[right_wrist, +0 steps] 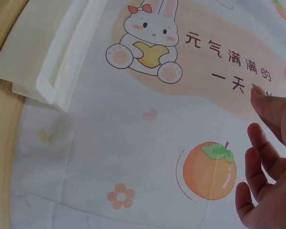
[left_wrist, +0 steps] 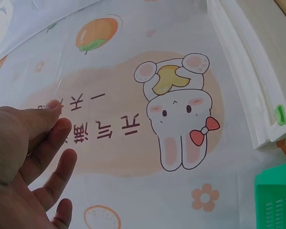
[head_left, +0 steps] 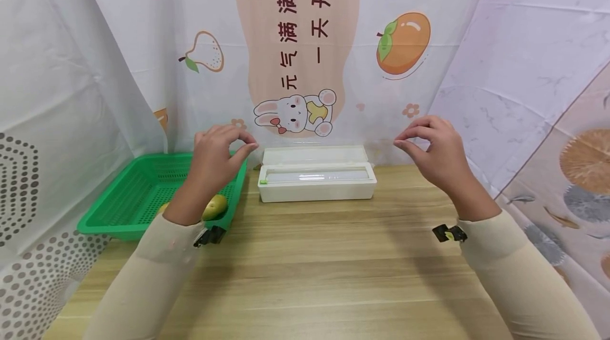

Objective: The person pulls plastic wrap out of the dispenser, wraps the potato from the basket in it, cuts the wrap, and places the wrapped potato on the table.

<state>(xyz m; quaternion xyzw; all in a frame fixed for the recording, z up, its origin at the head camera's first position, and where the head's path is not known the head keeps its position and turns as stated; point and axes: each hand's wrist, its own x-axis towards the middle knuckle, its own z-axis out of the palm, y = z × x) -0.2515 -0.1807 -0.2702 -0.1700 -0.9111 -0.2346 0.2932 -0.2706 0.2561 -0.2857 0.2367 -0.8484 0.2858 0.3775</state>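
A white cling film box (head_left: 316, 193) sits at the back of the table with its lid (head_left: 314, 154) raised; a film roll shows inside. At its left end is a green slider (head_left: 263, 182). Above and left of the box, my left hand (head_left: 216, 154) pinches a nearly invisible sheet of cling film (left_wrist: 62, 71) between thumb and fingers. My right hand (head_left: 431, 149), up on the box's other side, pinches the film's other end with thumb and fingertips. Both hands are raised off the table, well apart. Most of the clear sheet between them hardly shows.
A green plastic basket (head_left: 119, 223) stands at the left, under my left forearm, with yellow-green fruit (head_left: 215, 206) in it. Behind the box hangs a printed curtain (head_left: 209, 101). More curtains close off both sides of the wooden table (head_left: 324, 266).
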